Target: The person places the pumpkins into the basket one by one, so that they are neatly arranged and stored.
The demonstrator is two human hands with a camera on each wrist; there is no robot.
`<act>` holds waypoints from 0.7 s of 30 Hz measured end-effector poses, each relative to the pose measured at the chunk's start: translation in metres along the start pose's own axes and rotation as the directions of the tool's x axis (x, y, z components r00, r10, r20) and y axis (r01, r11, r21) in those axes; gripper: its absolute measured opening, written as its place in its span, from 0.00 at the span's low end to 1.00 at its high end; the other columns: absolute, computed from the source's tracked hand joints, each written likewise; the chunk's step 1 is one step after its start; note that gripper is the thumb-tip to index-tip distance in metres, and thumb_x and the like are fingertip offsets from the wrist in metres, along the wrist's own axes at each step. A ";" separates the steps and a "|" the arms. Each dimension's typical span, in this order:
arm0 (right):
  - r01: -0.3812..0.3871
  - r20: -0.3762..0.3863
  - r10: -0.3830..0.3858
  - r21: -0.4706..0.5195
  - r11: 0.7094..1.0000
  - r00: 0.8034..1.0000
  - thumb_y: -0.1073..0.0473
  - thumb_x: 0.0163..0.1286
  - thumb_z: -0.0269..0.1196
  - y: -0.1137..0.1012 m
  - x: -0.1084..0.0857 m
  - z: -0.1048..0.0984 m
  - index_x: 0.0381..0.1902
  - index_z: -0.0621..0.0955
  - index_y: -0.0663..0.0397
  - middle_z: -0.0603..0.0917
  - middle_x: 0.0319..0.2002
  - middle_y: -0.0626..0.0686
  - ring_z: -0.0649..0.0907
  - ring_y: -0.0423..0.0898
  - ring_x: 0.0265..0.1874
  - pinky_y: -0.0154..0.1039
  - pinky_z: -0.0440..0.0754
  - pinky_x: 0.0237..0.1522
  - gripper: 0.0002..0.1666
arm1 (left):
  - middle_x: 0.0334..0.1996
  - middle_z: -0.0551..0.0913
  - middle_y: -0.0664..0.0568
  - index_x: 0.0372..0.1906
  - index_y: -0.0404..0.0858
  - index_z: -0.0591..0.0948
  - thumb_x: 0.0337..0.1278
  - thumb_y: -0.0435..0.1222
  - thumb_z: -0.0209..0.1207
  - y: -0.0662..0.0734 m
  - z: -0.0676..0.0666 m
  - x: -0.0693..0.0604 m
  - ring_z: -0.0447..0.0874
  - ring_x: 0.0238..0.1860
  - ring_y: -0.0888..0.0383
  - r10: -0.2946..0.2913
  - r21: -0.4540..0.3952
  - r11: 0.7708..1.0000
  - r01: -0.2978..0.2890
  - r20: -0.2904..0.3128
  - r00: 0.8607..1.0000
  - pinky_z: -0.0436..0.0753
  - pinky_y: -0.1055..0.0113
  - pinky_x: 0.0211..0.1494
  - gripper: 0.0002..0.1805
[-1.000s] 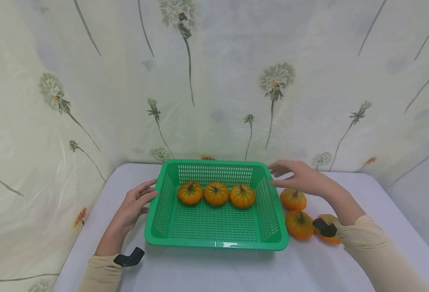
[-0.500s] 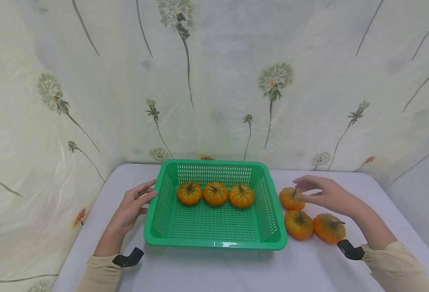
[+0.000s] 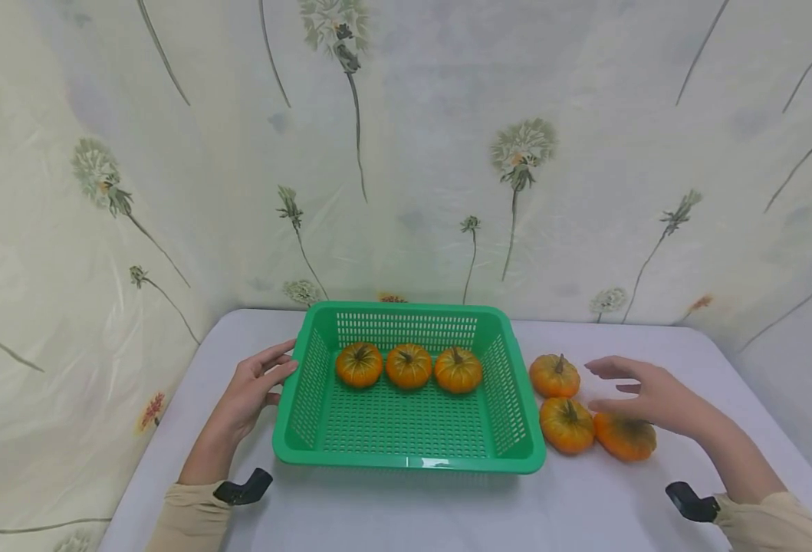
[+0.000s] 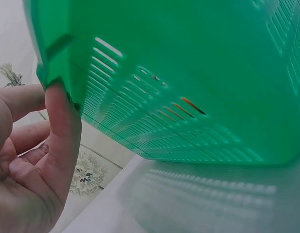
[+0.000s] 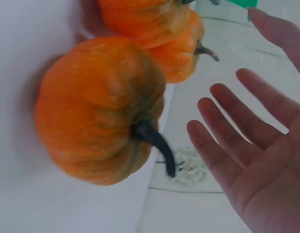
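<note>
Dandelion-print cloth [image 3: 412,138] hangs behind a white-covered table [image 3: 392,514] on my remote feed, where a rear pumpkin [image 3: 554,376], a front pumpkin [image 3: 567,425] and an outer pumpkin [image 3: 624,440] sit off the right rim of a green basket [image 3: 350,460]; the last lies closest to the table's right edge. Inside the basket, a row of three pumpkins [image 3: 409,366] stands near its far wall. Just beside the outer pumpkin, overlapping it from the head view, the right hand [image 3: 654,395] hangs with fingers well spread and holds nothing; the right wrist view shows a gap between them. At the basket's left rim, the left hand [image 3: 245,389] touches with thumb and fingers relaxed.

What has just changed is the right hand's place: it moves toward the table's right edge, which I judge leaves it free of the basket and within reach of the outer pumpkin. One second earlier, the frame puts it at the basket's right rim; half a second earlier, over the rear pumpkin. Basket, pumpkins and left hand match both.
</note>
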State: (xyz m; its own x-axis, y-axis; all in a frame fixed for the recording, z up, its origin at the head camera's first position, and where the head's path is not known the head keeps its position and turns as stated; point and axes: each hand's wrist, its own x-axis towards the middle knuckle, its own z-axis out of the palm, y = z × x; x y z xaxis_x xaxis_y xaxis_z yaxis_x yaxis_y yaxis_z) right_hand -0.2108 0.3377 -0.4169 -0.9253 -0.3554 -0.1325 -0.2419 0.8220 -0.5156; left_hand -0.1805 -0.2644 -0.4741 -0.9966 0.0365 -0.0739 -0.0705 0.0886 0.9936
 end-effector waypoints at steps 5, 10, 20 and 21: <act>-0.028 0.066 0.026 0.026 0.999 0.997 0.44 0.65 0.73 0.012 -0.009 0.007 0.69 0.76 0.58 0.78 0.66 0.69 0.77 0.71 0.64 0.65 0.85 0.57 0.41 | 0.49 0.76 0.51 0.76 0.39 0.71 0.74 0.43 0.61 0.000 0.000 0.000 0.89 0.36 0.64 -0.004 0.004 1.000 0.004 -0.003 1.000 0.92 0.66 0.36 0.31; -0.083 0.124 0.077 0.045 0.996 0.989 0.46 0.65 0.74 0.022 -0.014 0.013 0.70 0.74 0.60 0.76 0.67 0.72 0.77 0.73 0.63 0.64 0.87 0.55 0.42 | 0.49 0.76 0.50 0.76 0.39 0.71 0.74 0.42 0.61 0.001 0.000 -0.001 0.88 0.35 0.64 -0.004 0.005 1.000 0.004 -0.002 1.000 0.91 0.66 0.35 0.30; -0.110 0.118 0.103 0.058 0.992 0.988 0.47 0.63 0.74 0.037 -0.022 0.019 0.71 0.73 0.60 0.76 0.67 0.70 0.75 0.73 0.65 0.67 0.84 0.57 0.44 | 0.47 0.80 0.55 0.76 0.39 0.70 0.75 0.41 0.60 0.002 0.000 -0.002 0.90 0.35 0.63 0.001 -0.035 0.999 -0.001 0.016 1.000 0.92 0.66 0.35 0.30; -0.107 0.114 0.100 0.060 0.992 0.988 0.47 0.63 0.75 0.038 -0.024 0.020 0.71 0.73 0.60 0.76 0.67 0.70 0.75 0.73 0.65 0.67 0.84 0.57 0.44 | 0.47 0.80 0.55 0.76 0.39 0.70 0.75 0.41 0.60 0.002 0.000 -0.002 0.90 0.35 0.63 0.002 -0.036 0.999 -0.001 0.017 1.000 0.92 0.66 0.35 0.30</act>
State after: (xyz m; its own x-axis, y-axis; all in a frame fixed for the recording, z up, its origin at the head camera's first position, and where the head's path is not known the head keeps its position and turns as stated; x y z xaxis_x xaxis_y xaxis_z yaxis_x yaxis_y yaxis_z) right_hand -0.1924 0.3690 -0.4503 -0.9054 -0.3198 -0.2793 -0.1231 0.8272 -0.5483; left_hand -0.1790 -0.2645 -0.4724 -0.9959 0.0533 -0.0733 -0.0705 0.0527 0.9961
